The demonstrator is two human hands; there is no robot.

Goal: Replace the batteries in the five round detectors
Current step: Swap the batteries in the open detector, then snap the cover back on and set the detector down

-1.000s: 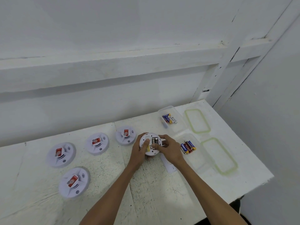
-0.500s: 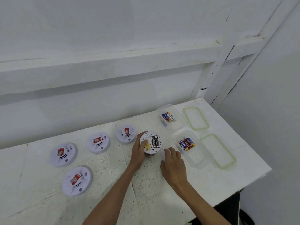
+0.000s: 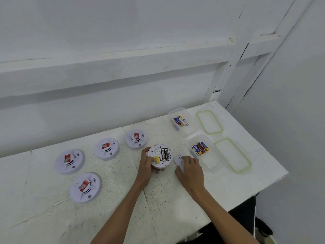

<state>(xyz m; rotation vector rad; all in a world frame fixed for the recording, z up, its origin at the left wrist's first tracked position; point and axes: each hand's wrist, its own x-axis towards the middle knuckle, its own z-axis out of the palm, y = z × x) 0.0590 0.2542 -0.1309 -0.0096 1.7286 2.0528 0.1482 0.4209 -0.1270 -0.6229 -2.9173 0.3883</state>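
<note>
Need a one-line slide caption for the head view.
Left hand grips an upturned detector, batteries exposed; right hand holds its cover on the table; four more detectors lie alongside.

Scuffed white table carries face-up front detector, left detector, middle detector, back detector. Right side: far tub, near tub, far lid, near lid alongside. White cover centre.

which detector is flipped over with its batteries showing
The detector gripped by the left hand: back up, black batteries exposed. The other four lie face up.
</note>
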